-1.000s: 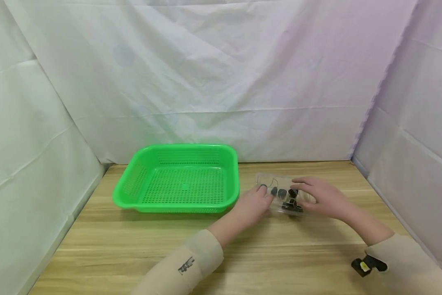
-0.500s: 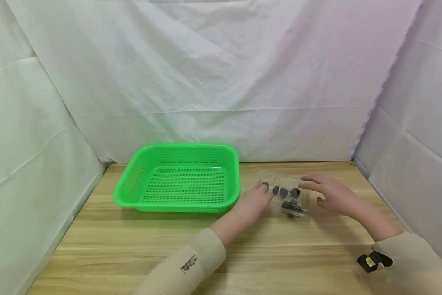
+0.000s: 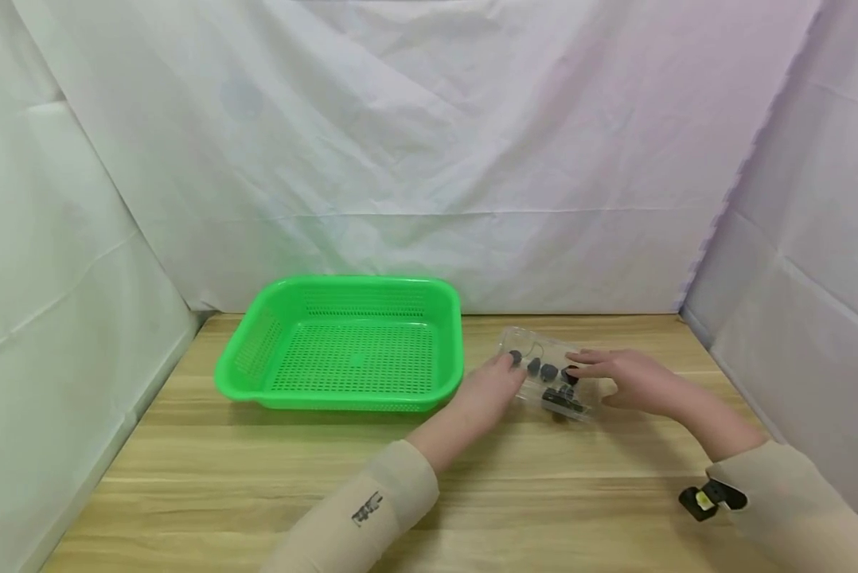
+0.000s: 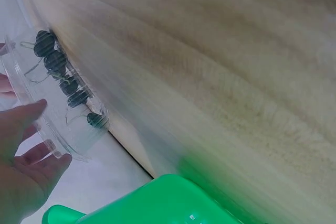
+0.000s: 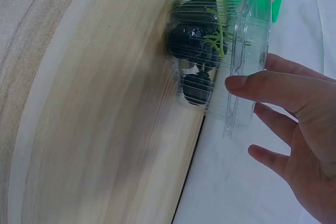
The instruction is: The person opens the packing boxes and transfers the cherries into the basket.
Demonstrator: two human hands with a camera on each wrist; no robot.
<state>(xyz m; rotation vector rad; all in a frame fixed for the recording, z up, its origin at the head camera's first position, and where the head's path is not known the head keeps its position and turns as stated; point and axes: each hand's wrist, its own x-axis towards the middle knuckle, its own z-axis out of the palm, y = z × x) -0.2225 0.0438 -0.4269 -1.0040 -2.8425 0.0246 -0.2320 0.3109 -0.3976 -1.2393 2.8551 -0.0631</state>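
The left hand [image 3: 490, 390] grips the clear box [image 3: 540, 384] on the desk [image 3: 515, 501] beside the green basket [image 3: 357, 398], seemingly steadying it, while the right hand [image 3: 637, 383], fingers loosely spread, touches its other end.

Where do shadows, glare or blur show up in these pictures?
Head view: soft shadow below the right arm on the table, faint green tint on the cloth behind the basket; left wrist view: hazy, table grain smeared; right wrist view: bright glints along the clear box, dim shadow on the table beside it.
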